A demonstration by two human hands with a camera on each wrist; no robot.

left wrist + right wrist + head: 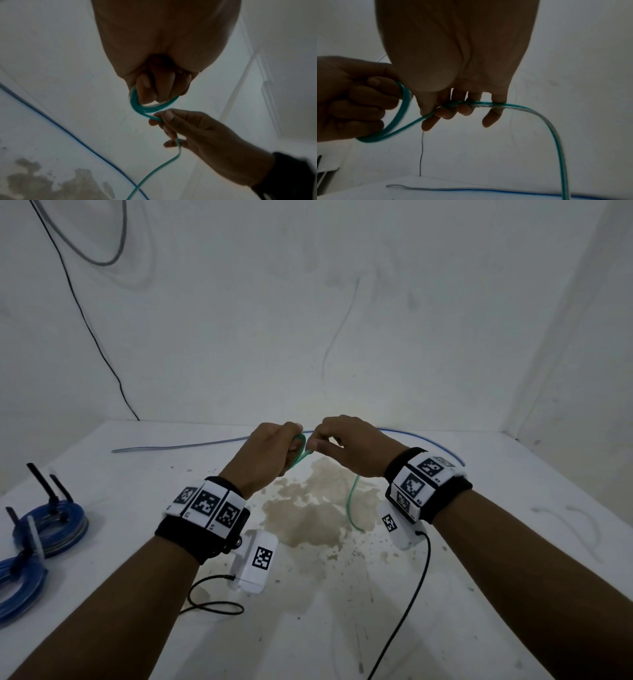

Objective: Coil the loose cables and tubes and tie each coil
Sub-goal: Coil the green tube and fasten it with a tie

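Green tube [301, 451] is up in the air between both hands, right above the brown stain [317, 508] on the white table [479, 594]. Left hand [265, 453] has its fingers curled through a small coil of it, a few loops stacked together from what the left wrist view shows [145, 106]. Right hand [349, 448] sits just beside the left one, almost touching, and pinches the next bit of tube between thumb and fingertips [447, 112], with the tube running across under the other fingers. From there the loose tail arcs over and drops down to the table, landing at the stain's right edge [352, 508].

Behind the stain a long blue tube [191, 446] lies stretched out loose along the back of the table, curving round toward the right wrist. Well off to the left of the stain are two blue coils [51, 525] already bundled, with black zip ties [44, 484] sticking up out of them, plus what looks like a white tie too, kinda hard to tell at that edge. A thin black cable [89, 326] runs down the wall behind all that. Both wrists carry black bands with marker tags and little white camera boxes [255, 559].
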